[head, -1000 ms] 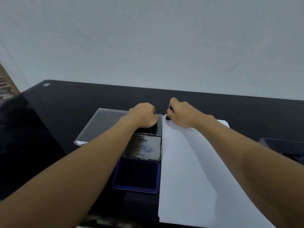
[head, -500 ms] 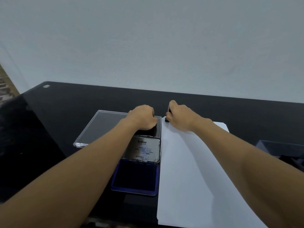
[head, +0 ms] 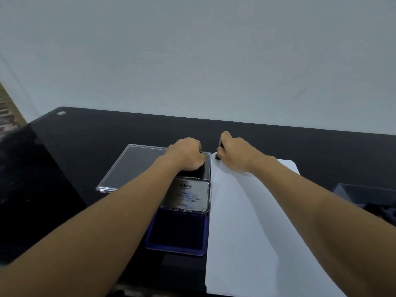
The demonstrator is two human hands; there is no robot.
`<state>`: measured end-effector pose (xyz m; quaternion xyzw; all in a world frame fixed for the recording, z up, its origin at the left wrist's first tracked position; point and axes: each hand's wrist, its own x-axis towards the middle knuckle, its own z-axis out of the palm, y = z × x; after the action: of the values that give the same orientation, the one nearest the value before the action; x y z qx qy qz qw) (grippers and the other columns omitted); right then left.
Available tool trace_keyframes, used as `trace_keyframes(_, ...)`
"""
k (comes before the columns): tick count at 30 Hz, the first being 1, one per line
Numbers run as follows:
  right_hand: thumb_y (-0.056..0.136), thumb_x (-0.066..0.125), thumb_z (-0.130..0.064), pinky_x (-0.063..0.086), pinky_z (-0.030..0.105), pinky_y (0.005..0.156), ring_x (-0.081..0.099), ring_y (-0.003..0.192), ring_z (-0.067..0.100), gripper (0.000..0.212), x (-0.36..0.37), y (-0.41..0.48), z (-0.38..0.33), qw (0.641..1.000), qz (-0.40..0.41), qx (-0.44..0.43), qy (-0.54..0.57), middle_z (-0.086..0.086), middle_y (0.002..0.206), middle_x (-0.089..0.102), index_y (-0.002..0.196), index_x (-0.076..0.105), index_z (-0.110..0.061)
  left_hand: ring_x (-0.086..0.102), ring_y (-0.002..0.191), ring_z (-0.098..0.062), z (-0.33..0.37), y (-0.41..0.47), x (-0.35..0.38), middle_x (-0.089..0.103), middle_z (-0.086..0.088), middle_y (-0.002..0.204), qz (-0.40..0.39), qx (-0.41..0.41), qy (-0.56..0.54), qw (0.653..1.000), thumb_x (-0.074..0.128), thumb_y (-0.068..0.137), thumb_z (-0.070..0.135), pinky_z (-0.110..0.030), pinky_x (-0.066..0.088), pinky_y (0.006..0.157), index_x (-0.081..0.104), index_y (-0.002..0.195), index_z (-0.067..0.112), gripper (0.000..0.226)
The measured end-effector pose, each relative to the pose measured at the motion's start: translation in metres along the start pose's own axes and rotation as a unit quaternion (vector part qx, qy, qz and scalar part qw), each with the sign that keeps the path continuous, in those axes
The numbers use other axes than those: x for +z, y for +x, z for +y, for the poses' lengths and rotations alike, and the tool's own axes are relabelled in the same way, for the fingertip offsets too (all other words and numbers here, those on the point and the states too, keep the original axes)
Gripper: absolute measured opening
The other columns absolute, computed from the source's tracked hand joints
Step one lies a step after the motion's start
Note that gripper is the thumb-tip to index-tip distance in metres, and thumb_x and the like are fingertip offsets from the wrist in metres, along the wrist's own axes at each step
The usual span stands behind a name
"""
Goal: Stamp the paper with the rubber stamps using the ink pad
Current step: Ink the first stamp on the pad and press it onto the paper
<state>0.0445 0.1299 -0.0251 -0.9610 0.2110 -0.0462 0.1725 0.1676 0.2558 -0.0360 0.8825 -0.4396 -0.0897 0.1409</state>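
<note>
A stack of white paper (head: 246,221) lies on the black table (head: 107,133), right of centre. My right hand (head: 233,154) grips a small dark rubber stamp (head: 217,156) and holds it down on the paper's far left corner. The open ink pad (head: 177,232), a blue tray with a dark pad, sits left of the paper, its metal lid (head: 186,196) folded back. My left hand (head: 186,155) rests with curled fingers on the far right corner of a clear plastic case (head: 137,166). Whether its fingers hold anything is hidden.
A dark open box (head: 368,198) stands at the right edge of the table. A pale wall rises right behind the table. At the far left corner of the table sits a small round metal fitting (head: 61,113).
Both hands stay where they were, the right one still holding the stamp on the paper's corner. Only the view has shifted slightly.
</note>
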Motion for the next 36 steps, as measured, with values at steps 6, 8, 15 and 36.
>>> trace_keyframes(6, 0.104, 0.038, -0.024, 0.04, 0.041, 0.058, 0.047, 0.061, 0.022, 0.015, 0.001, 0.001, 0.001, 1.0, 0.002, -0.001, 0.001, 0.012, 0.078, 0.058, 0.1, 0.039, -0.01, 0.058, 0.106, -0.025, 0.002, -0.002, -0.002, 0.065, -0.003, 0.114, -0.002, -0.003, -0.003, 1.0, 0.054, 0.093, 0.034, -0.048, 0.049, 0.097, 0.064, 0.116, 0.017, 0.031)
trace_keyframes(8, 0.104, 0.038, -0.025, 0.041, 0.041, 0.058, 0.048, 0.062, 0.022, 0.015, 0.001, 0.001, 0.001, 1.0, 0.003, 0.0, -0.002, 0.013, 0.079, 0.059, 0.101, 0.039, -0.01, 0.058, 0.107, -0.025, 0.003, -0.003, -0.003, 0.064, -0.003, 0.116, -0.005, -0.007, -0.003, 1.0, 0.054, 0.094, 0.034, -0.048, 0.048, 0.098, 0.064, 0.118, 0.017, 0.031)
trace_keyframes(15, 0.104, 0.038, -0.025, 0.042, 0.042, 0.058, 0.049, 0.062, 0.021, 0.014, 0.002, 0.0, 0.001, 1.0, 0.003, 0.001, -0.001, 0.012, 0.079, 0.06, 0.1, 0.039, -0.012, 0.058, 0.106, -0.025, 0.006, -0.007, -0.004, 0.064, -0.002, 0.114, -0.006, -0.014, -0.003, 1.0, 0.054, 0.093, 0.034, -0.048, 0.049, 0.097, 0.064, 0.116, 0.017, 0.03)
trace_keyframes(36, 0.098, 0.052, -0.025, 0.043, 0.026, 0.061, 0.058, 0.078, 0.016, 0.01, -0.054, -0.06, -0.004, 0.979, 0.109, 0.045, 0.165, -0.001, 0.094, 0.063, 0.101, 0.055, -0.017, 0.048, 0.13, -0.022, 0.025, -0.078, -0.05, 0.048, -0.003, 0.146, 0.089, -0.009, -0.089, 0.992, 0.048, 0.102, 0.026, -0.032, 0.038, 0.103, 0.05, 0.142, 0.014, 0.041)
